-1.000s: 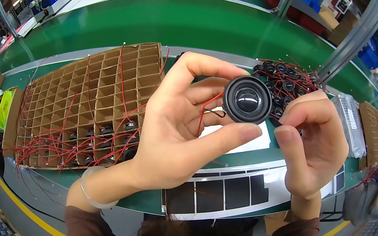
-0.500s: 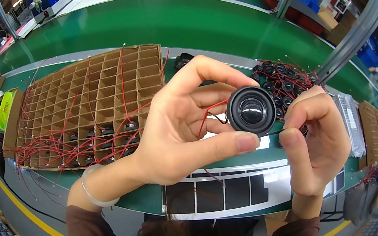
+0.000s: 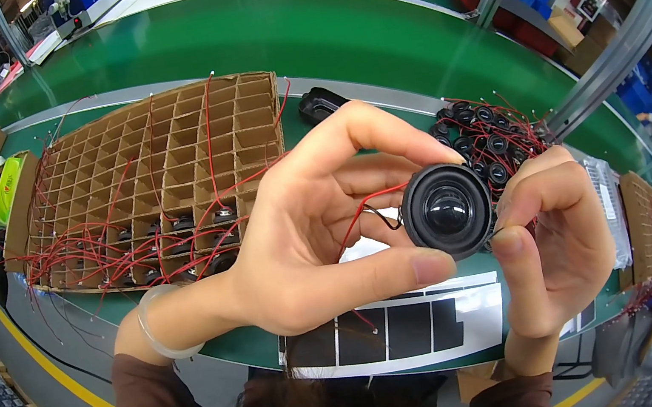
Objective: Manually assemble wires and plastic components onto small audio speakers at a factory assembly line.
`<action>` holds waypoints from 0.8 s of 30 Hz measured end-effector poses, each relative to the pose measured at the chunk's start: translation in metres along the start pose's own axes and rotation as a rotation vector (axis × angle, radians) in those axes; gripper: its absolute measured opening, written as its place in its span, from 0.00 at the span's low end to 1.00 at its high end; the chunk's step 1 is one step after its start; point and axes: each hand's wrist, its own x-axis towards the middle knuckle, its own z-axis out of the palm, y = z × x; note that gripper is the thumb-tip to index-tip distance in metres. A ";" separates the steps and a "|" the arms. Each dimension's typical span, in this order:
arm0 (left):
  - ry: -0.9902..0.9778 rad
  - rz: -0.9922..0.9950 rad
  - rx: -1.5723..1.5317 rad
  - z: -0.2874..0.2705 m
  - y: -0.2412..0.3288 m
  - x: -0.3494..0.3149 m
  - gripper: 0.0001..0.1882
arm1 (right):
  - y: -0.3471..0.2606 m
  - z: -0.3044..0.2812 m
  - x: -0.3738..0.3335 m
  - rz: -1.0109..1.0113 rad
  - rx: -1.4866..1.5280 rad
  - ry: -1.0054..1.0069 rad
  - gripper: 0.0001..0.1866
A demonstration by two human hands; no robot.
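Note:
A small round black speaker (image 3: 448,211) with a glossy domed centre faces up between my hands. My left hand (image 3: 299,251) grips it by the rim, the index finger on top and the thumb below. Red and black wires (image 3: 371,206) run from its side into the left palm. At the speaker's lower right edge, my right hand (image 3: 551,235) is closed in a pinch of thumb and index finger. Whatever lies between those fingertips is too small to make out. Beneath the hands lies a white sheet with black rectangular patches (image 3: 407,329).
On the left stands a cardboard divider box (image 3: 185,132), with speakers and red wires in its nearer cells. Several wired speakers (image 3: 493,143) are heaped beyond my right hand. A dark oblong object (image 3: 320,104) lies beside the box. A green conveyor belt (image 3: 229,38) crosses behind.
The speaker has shifted slightly right and down in my left hand. The thin dark strip that stretched between it and my right fingertips no longer shows; those fingertips are now at the rim.

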 end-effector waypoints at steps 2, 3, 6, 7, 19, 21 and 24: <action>-0.008 0.016 0.015 -0.001 -0.002 0.000 0.28 | 0.000 -0.001 0.000 -0.005 -0.007 -0.010 0.08; -0.052 0.062 0.029 -0.004 -0.005 0.001 0.28 | 0.001 -0.001 0.000 -0.014 -0.008 -0.013 0.08; -0.138 0.156 0.094 -0.007 -0.008 0.001 0.28 | 0.001 -0.003 0.001 -0.006 -0.031 0.019 0.08; -0.181 0.203 0.144 -0.007 -0.008 0.000 0.29 | 0.002 -0.004 0.003 0.012 -0.055 0.053 0.08; -0.159 0.212 0.120 -0.007 -0.009 0.000 0.29 | 0.017 -0.011 0.003 -0.230 0.002 -0.115 0.13; -0.167 0.252 0.206 -0.007 -0.007 -0.002 0.28 | 0.009 -0.007 -0.001 -0.105 0.033 -0.037 0.13; -0.176 0.233 0.167 -0.007 -0.008 -0.001 0.29 | 0.001 -0.006 -0.001 0.060 0.072 0.072 0.13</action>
